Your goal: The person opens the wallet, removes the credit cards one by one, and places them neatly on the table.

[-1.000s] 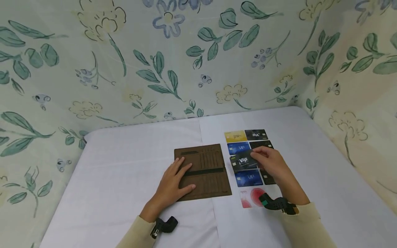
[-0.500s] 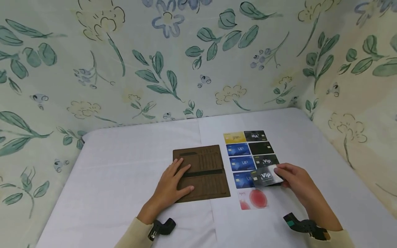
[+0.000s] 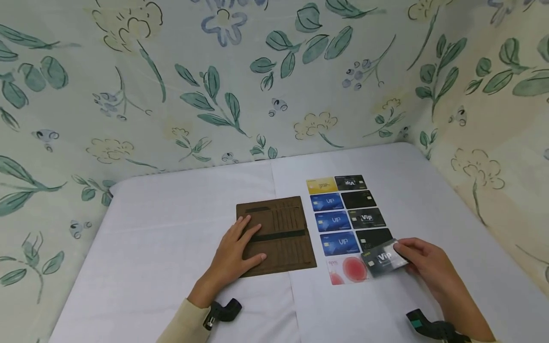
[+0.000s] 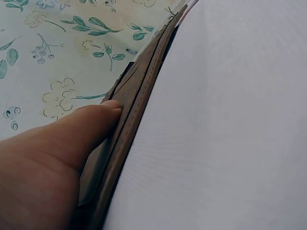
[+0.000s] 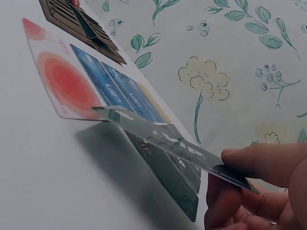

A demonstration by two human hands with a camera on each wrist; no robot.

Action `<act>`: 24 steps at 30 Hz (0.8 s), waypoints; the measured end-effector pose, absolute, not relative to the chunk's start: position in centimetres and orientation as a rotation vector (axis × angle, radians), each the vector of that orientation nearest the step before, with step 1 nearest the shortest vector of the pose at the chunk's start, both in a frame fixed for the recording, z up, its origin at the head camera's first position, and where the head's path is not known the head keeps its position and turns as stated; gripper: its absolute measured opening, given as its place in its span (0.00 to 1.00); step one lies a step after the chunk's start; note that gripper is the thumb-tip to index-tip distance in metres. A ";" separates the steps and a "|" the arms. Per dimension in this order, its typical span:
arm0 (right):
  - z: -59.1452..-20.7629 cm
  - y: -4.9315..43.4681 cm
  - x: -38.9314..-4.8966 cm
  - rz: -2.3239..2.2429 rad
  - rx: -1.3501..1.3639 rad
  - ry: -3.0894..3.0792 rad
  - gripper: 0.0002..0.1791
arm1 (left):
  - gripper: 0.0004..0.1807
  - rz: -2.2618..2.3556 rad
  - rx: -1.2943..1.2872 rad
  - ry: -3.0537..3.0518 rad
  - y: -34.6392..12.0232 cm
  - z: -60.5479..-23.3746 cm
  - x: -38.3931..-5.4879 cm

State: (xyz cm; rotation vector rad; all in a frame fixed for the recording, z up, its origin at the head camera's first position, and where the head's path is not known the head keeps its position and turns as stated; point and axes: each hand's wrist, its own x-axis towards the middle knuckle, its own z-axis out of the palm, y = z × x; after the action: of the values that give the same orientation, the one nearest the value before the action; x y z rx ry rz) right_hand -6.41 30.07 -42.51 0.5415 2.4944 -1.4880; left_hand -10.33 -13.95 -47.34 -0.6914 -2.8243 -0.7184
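My left hand (image 3: 231,250) rests with spread fingers on the left part of an open brown wallet (image 3: 283,252), its thumb on the lower half. In the left wrist view the thumb touches the stitched wallet edge (image 4: 139,105). Between thumb and fingers my right hand (image 3: 429,269) pinches a dark grey Vip card (image 3: 383,258) by its right end. That card is tilted just above the cloth, beside a white card with red circles (image 3: 347,270) and below a black card (image 3: 373,238). The right wrist view shows the pinched card (image 5: 163,139) nearly edge-on, its shadow on the cloth.
Two columns of cards lie right of the wallet: a yellow card (image 3: 321,185), several blue VIP cards (image 3: 332,221) and several black ones, such as a black Vip card (image 3: 367,218). A white cloth (image 3: 171,228) covers the table; a floral curtain (image 3: 193,95) stands behind.
My right hand has carried the Vip card down and to the right, from over the middle of the rows to beside the red-circle card. My left hand has stayed on the wallet.
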 end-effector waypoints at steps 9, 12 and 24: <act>-42.7 30.5 -5.5 -1.417 0.632 2.552 0.33 | 0.40 -0.730 -0.704 -2.834 -14.0 -47.4 -10.4; -42.9 30.4 -5.3 -1.363 0.666 2.575 0.32 | 0.41 -0.732 -0.705 -2.835 -14.0 -47.4 -10.4; -42.7 29.8 -4.4 -0.864 0.584 2.932 0.26 | 0.40 -0.742 -0.703 -2.850 -14.0 -47.3 -10.5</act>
State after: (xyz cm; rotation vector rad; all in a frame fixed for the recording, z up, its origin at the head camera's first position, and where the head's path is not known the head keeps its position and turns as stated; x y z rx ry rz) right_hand -4.39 29.85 -42.74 0.5837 2.9319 -0.8636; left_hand -10.45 -14.05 -47.30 -0.7034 -2.8504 -0.7417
